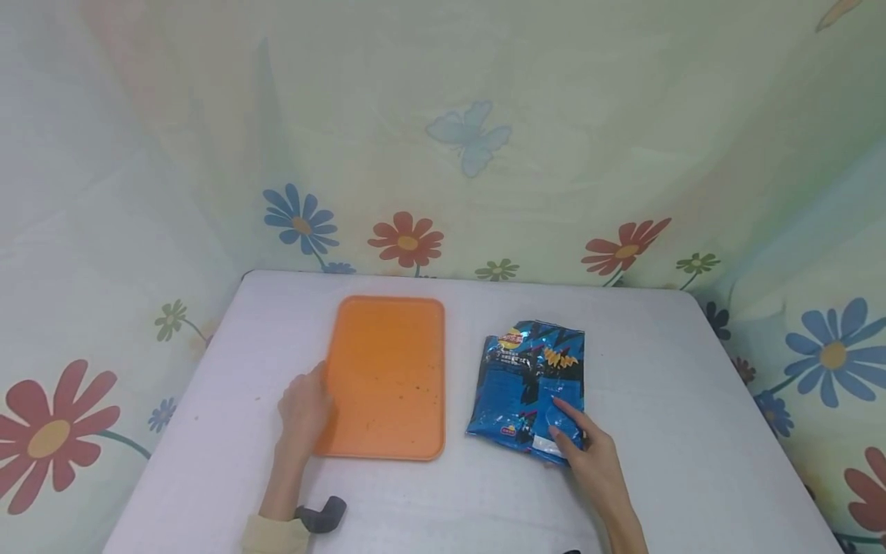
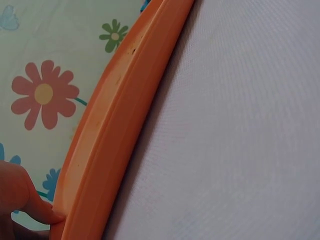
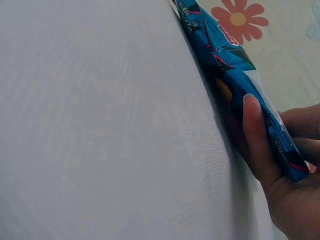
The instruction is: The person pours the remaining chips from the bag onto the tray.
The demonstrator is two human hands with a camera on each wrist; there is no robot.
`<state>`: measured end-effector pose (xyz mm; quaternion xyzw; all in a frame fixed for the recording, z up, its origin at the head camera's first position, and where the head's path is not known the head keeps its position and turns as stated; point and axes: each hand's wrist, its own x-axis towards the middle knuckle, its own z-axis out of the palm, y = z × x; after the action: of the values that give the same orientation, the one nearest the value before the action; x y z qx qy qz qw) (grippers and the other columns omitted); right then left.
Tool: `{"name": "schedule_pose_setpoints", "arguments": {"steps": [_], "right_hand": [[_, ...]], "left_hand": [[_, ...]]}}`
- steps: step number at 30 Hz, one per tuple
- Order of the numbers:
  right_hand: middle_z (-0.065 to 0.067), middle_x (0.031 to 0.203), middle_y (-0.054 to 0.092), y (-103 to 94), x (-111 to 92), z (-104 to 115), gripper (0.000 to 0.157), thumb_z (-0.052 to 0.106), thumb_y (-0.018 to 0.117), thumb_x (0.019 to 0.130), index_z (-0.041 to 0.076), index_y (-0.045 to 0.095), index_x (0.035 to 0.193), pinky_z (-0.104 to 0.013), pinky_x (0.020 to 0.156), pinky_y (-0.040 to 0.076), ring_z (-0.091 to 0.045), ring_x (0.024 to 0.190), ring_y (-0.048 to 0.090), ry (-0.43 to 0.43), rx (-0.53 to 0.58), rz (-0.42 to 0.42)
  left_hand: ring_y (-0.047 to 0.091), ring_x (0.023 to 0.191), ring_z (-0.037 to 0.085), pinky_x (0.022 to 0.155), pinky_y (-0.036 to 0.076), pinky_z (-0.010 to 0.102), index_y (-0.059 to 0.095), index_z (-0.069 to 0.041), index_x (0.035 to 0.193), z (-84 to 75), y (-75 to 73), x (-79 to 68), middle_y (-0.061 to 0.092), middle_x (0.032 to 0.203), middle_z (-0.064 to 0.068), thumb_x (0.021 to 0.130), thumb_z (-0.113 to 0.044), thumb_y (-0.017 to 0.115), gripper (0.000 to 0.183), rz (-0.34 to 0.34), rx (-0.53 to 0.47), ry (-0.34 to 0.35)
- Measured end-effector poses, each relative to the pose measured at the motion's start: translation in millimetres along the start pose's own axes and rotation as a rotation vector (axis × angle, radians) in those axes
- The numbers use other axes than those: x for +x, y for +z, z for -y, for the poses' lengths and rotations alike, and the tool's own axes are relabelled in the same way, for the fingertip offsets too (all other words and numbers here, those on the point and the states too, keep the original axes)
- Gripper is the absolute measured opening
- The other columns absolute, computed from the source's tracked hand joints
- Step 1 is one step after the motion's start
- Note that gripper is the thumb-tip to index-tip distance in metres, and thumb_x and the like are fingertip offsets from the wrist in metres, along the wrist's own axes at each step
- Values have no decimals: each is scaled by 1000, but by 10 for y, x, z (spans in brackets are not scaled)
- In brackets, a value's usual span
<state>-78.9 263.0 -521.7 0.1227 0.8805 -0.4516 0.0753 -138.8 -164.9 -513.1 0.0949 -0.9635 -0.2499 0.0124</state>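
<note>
Orange tray [image 1: 388, 354] and blue bag [image 1: 508, 385] both point lengthwise toward the backdrop [image 1: 567, 100]

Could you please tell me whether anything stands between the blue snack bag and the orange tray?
Nothing visible does: only white tabletop lies between the blue snack bag and the orange tray; the left hand is at the tray's opposite edge.

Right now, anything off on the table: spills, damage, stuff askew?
Small dark specks dot the orange tray, mostly its near half; odd on an otherwise plain surface. Crumbs or dirt, can't tell. The blue snack bag is creased, its near edge slanting; can't tell if it's opened.
</note>
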Motion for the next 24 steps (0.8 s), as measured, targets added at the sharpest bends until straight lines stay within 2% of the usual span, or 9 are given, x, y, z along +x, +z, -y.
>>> {"name": "schedule_pose_setpoints", "arguments": {"steps": [6,13,19,24], "right_hand": [[-22,163,35,14,-7,15,46,17,58,104,14,52,150,-59,122,24,-44,155,22,1,-7,-2],[-23,167,26,9,15,29,56,28,66,101,18,48,153,-64,121,22,-47,155,16,69,24,27],[-20,167,29,-12,1,32,50,19,63,102,19,52,151,-62,122,22,-43,157,17,19,62,-10],[-20,165,34,-60,-37,117,47,21,63,103,21,55,149,-61,120,27,-43,155,24,-53,68,-51]], "left_hand": [[63,84,35,69,53,49,54,7,141,0,-28,-15,68,101,25,91,4,59,51,0,3,-2],[64,83,35,67,53,48,55,6,141,16,-22,-9,68,99,25,90,4,60,51,-10,-1,6],[63,80,33,65,52,46,55,5,141,32,-8,12,68,97,24,89,4,61,52,-6,-1,5],[65,84,35,69,54,49,55,5,141,22,-17,10,69,101,25,90,4,60,51,-2,-5,6]]}}
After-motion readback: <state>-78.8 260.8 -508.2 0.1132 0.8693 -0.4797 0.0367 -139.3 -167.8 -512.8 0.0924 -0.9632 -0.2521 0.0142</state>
